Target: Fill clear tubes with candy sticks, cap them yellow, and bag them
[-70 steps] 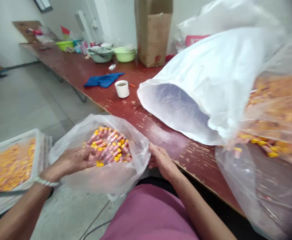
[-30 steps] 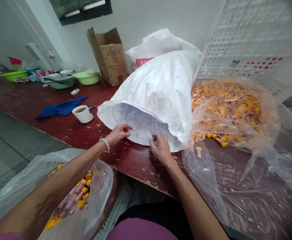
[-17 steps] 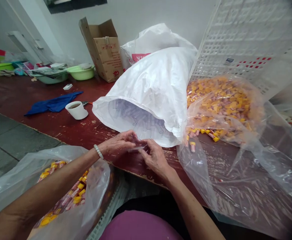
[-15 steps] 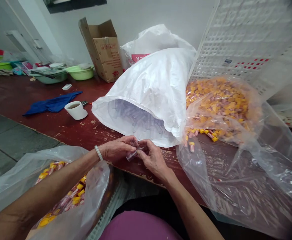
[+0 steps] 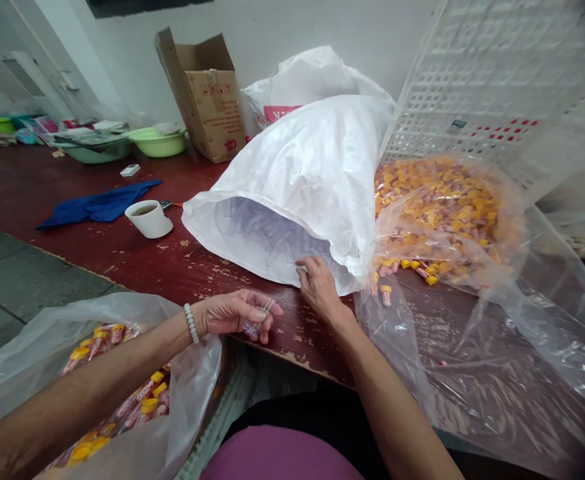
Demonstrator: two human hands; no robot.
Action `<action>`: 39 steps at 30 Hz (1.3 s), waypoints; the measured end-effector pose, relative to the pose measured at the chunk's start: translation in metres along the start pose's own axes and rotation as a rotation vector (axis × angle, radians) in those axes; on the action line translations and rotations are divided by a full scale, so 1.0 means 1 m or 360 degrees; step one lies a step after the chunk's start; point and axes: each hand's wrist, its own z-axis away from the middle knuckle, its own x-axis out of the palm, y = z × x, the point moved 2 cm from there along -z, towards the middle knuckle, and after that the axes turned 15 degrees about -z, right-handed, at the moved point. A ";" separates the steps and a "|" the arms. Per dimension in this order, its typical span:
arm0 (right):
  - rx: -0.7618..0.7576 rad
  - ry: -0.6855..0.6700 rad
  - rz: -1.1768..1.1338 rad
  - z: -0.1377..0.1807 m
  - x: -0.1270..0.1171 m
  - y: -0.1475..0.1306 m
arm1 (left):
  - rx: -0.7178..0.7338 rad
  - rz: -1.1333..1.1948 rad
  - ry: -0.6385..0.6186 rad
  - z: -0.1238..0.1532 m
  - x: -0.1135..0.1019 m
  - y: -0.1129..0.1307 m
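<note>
My left hand (image 5: 242,313), with a bead bracelet at the wrist, is closed around a small clear plastic tube (image 5: 258,320) above the table edge. To its right, my right hand (image 5: 317,283) is at the lower lip of a white woven sack (image 5: 317,160), fingers curled with thumb and forefinger close together. Whatever sits between those fingertips is too small to make out. The sack lies on its side with its mouth towards me; clear tubes (image 5: 267,230) show dimly inside it. Below my left forearm is an open plastic bag (image 5: 192,380) of yellow-capped tubes (image 5: 147,405).
On the red table (image 5: 117,257) stand a white cup (image 5: 149,220) of dark liquid, a blue cloth (image 5: 102,205), basins (image 5: 157,143) and a cardboard box (image 5: 215,110). A clear bag (image 5: 452,207) of yellow-capped pieces lies right, before a white plastic crate (image 5: 472,87).
My hands have parted. The right one has moved up and forward to the sack's mouth, while the left has shifted slightly left and down with the clear tube.
</note>
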 end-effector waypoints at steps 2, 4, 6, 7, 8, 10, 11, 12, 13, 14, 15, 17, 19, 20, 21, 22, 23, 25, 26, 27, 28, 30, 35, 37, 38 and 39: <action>0.0197 0.0180 0.0175 -0.013 -0.002 0.010 | 0.0054 0.0086 0.0122 -0.006 0.000 0.001; 0.0360 0.0265 0.0231 -0.021 -0.002 0.018 | 0.0138 0.0093 0.0269 -0.012 -0.002 0.003; 0.0428 0.0297 0.0219 -0.022 -0.002 0.020 | 0.0233 0.0059 0.0418 -0.017 -0.004 0.004; 0.0420 0.0300 0.0177 -0.020 -0.002 0.020 | 0.0268 0.0046 0.0487 -0.019 -0.005 0.004; 0.0410 0.0298 0.0129 -0.016 -0.002 0.018 | 0.0297 0.0041 0.0550 -0.020 -0.005 0.005; 0.0376 0.0273 0.0003 -0.002 0.001 0.013 | 0.0343 0.0047 0.0658 -0.024 -0.003 0.006; 0.0344 0.0253 -0.0136 0.008 0.003 0.009 | 0.0367 0.0055 0.0700 -0.025 -0.001 0.006; 0.0308 0.0233 -0.0327 0.018 0.007 0.005 | 0.0400 0.0063 0.0735 -0.027 0.003 0.007; 0.0272 0.0216 -0.0547 0.028 0.011 0.001 | 0.0440 0.0071 0.0761 -0.028 0.007 0.008; 0.0241 0.0204 -0.0764 0.038 0.014 -0.002 | 0.0477 0.0077 0.0776 -0.030 0.011 0.009; 0.0219 0.0205 -0.0945 0.047 0.017 -0.006 | 0.0508 0.0083 0.0785 -0.031 0.016 0.009; 0.0166 0.0249 -0.1087 0.060 0.020 -0.011 | 0.0568 0.0083 0.0807 -0.034 0.025 0.010; 0.0052 0.0307 -0.1042 0.069 0.018 -0.016 | 0.0641 0.0051 0.0826 -0.036 0.033 0.010; -0.0017 0.0325 -0.1006 0.072 0.016 -0.018 | 0.0677 0.0018 0.0829 -0.036 0.037 0.011; -0.0083 0.0335 -0.0965 0.075 0.013 -0.020 | 0.0706 -0.0026 0.0830 -0.037 0.040 0.012; -0.0137 0.0333 -0.0917 0.078 0.009 -0.022 | 0.0723 -0.0078 0.0835 -0.037 0.044 0.013; -0.0179 0.0319 -0.0862 0.081 0.004 -0.024 | 0.0723 -0.0138 0.0855 -0.037 0.047 0.015; -0.0278 0.0264 -0.0716 0.087 -0.011 -0.027 | 0.0682 -0.0284 0.0936 -0.035 0.053 0.018; -0.0332 0.0249 -0.0625 0.089 -0.022 -0.027 | 0.0656 -0.0358 0.0979 -0.034 0.056 0.020; -0.0373 0.0265 -0.0527 0.090 -0.035 -0.026 | 0.0624 -0.0427 0.1010 -0.033 0.059 0.022; -0.0394 0.0332 -0.0418 0.090 -0.052 -0.022 | 0.0589 -0.0485 0.1026 -0.032 0.061 0.023; -0.0340 0.0597 -0.0175 0.085 -0.089 -0.006 | 0.0545 -0.0523 0.1011 -0.031 0.066 0.026; 0.0169 0.0805 0.0312 0.054 -0.159 0.059 | 0.0603 -0.0400 0.0908 -0.036 0.077 0.032; 0.0245 0.0833 0.0378 0.046 -0.173 0.078 | 0.0616 -0.0414 0.0894 -0.038 0.082 0.033; 0.0268 0.0876 0.0407 0.045 -0.178 0.085 | 0.0608 -0.0425 0.0882 -0.039 0.084 0.033; 0.0301 0.0893 0.0435 0.045 -0.182 0.090 | 0.0595 -0.0432 0.0868 -0.039 0.085 0.033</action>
